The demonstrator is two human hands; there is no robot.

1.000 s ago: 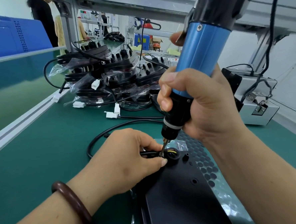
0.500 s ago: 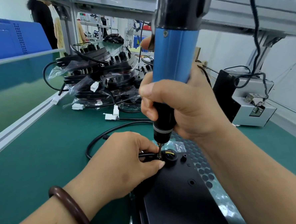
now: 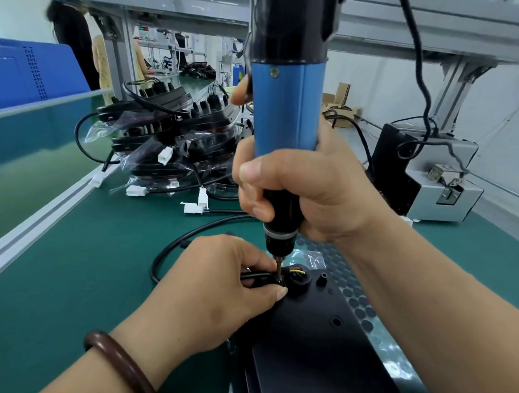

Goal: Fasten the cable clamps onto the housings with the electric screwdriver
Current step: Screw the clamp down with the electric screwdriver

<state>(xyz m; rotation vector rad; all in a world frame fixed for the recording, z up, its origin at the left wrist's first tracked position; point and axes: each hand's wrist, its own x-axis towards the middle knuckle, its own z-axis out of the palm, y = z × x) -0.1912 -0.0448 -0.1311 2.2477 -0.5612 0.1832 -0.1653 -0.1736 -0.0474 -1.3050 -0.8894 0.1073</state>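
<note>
I see a green matted workbench (image 3: 75, 283), a grey aluminium frame (image 3: 449, 93) overhead, a blue perforated box (image 3: 17, 77) and pale walls (image 3: 503, 126).

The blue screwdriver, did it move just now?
Yes. The screwdriver tipped left, from leaning right to nearly upright, while its tip stayed at the same end of the black housing.

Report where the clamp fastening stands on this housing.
Done: the cable is already laid at the round port of the housing. In hand: the right hand grips the electric screwdriver upright, bit down on the cable clamp, while the left hand pinches the cable steady. Left: finishing this clamp; whether the stacked housings behind are finished, I cannot tell.
</note>
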